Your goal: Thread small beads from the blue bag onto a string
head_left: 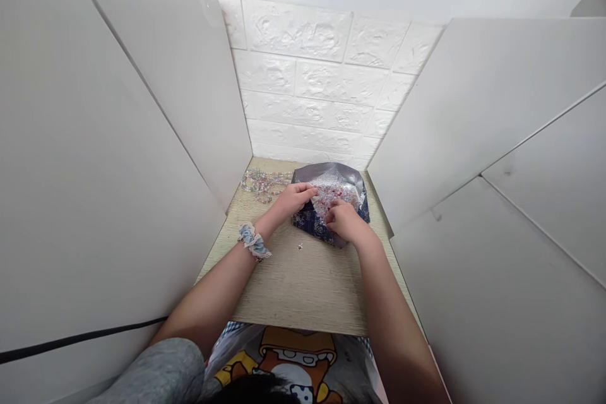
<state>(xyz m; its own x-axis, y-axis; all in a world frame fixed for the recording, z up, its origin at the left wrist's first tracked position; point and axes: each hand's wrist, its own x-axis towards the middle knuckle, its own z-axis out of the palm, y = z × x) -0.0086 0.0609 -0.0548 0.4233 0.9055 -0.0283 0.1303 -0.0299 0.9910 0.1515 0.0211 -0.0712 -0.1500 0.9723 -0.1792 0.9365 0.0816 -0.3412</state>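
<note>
An open bag point(307, 222), dark blue and patterned outside with a silvery lining, lies on the wooden tabletop point(303, 290) near the white brick-patterned wall point(322, 82); inside it is a spread of small, mostly pale and pinkish beads point(324, 199); the left hand point(294, 197) is over the bag's left side, fingers close together, though I cannot tell what they pinch; the right hand point(345, 222) reaches in from the front right, fingers curled down at the beads, their grip hidden; strung beads point(260, 182) lie left of the bag, outside it.
</note>
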